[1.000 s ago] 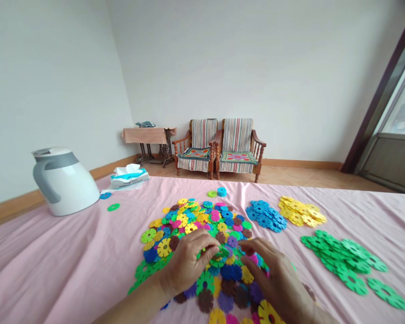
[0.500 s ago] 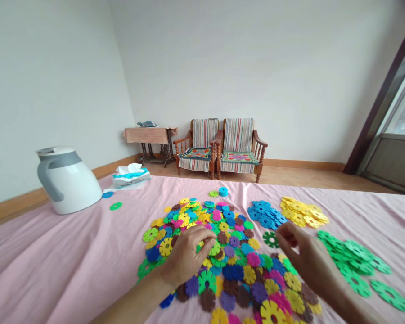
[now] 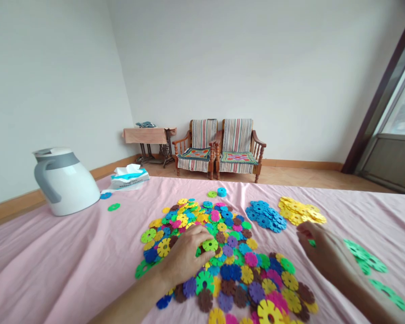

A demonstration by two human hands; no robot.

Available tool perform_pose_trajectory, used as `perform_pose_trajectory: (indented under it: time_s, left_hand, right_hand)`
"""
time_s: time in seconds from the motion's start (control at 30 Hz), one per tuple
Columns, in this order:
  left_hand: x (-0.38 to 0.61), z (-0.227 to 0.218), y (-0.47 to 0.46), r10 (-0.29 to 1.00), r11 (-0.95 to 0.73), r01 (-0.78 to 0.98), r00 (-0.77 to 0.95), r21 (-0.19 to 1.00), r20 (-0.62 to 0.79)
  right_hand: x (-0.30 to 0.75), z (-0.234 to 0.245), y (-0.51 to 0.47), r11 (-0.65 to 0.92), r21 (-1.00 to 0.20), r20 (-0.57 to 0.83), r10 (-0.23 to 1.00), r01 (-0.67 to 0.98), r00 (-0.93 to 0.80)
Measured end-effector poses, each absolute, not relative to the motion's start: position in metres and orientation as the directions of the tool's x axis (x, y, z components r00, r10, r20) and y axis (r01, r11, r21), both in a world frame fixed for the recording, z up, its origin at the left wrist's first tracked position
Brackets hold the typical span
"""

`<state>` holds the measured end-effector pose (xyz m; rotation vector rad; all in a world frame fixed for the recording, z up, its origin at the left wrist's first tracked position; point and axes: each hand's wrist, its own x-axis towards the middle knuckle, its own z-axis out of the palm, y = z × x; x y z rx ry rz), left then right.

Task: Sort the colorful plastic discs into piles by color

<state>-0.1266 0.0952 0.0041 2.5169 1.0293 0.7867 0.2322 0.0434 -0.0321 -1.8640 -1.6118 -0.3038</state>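
A mixed heap of coloured plastic snowflake discs (image 3: 238,270) lies on the pink tablecloth (image 3: 70,256) in front of me. My left hand (image 3: 185,256) rests on the heap's left side, with thumb and fingers pinched on a light green disc (image 3: 209,245). My right hand (image 3: 324,254) is out to the right, at the near end of the sorted green pile (image 3: 364,260). Its fingers are curled over a green disc (image 3: 312,243) that is mostly hidden. A sorted blue pile (image 3: 266,217) and a yellow pile (image 3: 302,211) lie behind it.
A white kettle (image 3: 65,180) stands at the left with a tissue pack (image 3: 128,176) behind it. Stray discs lie near the kettle (image 3: 114,207) and beyond the heap (image 3: 222,192). Two wooden armchairs (image 3: 219,146) and a small table (image 3: 148,135) stand by the far wall.
My right hand left the middle of the heap and carried a dark green disc rightwards to the green pile. My left hand stayed on the heap and closed on a light green disc.
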Motion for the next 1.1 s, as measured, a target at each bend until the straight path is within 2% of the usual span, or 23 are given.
perform_pose_trajectory:
  time_s: [0.13,0.33,0.6,0.83,1.1]
  left_hand:
    - [-0.127,0.005,0.096,0.749,-0.655,0.567,0.572,0.499,0.334]
    - [-0.127,0.004,0.095,0.802,-0.586,0.625,0.538,0.516,0.259]
    - [-0.126,0.009,0.096,0.827,-0.531,0.645,0.537,0.550,0.170]
    - [-0.137,0.008,0.103,0.807,-0.523,0.622,0.582,0.584,0.103]
    - [-0.134,0.011,0.102,0.819,-0.520,0.643,0.563,0.562,0.113]
  right_hand:
    - [0.178,-0.035,0.043,0.143,-0.312,0.463,0.886,0.939,0.019]
    - [0.135,-0.035,0.036,0.248,-0.384,0.416,0.906,0.890,-0.073]
    - [0.127,-0.042,0.039,0.259,-0.473,0.395,0.917,0.842,-0.060]
    - [0.129,-0.042,0.039,0.257,-0.500,0.377,0.924,0.827,-0.059]
    - [0.130,-0.046,0.040,0.277,-0.501,0.380,0.922,0.820,-0.079]
